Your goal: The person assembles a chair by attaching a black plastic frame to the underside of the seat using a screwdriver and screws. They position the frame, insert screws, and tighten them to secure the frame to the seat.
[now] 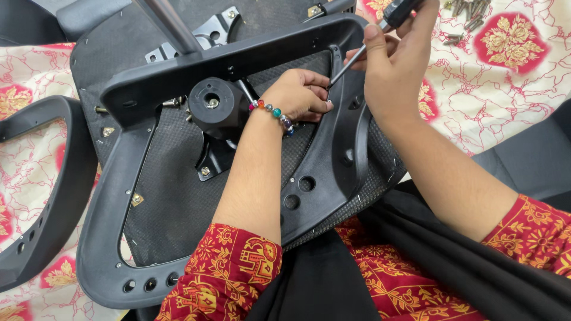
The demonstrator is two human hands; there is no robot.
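Screwdriver (357, 56) is gripped in the right hand (395, 65), fingers closed around its black handle, with the metal shaft angled down toward the inner side of the grey plastic armrest frame (333, 160). The left hand (300, 95), wearing a beaded bracelet (275, 113), is curled shut just at the shaft tip; whether it pinches a fastener cannot be told. The frame lies across an upturned chair seat (172, 202), which rests on the person's lap and on a floral cloth (499, 89). The step in hand appears to be driving a screw through the frame into the seat underside; the next move likely calls for keeping the tip seated and square. A black knob (214, 107) and chrome column (169, 24) crowd the work area. A second armrest (53, 196) lies toward the cloth's left edge; loose screws (467, 18) sit near its far right edge.
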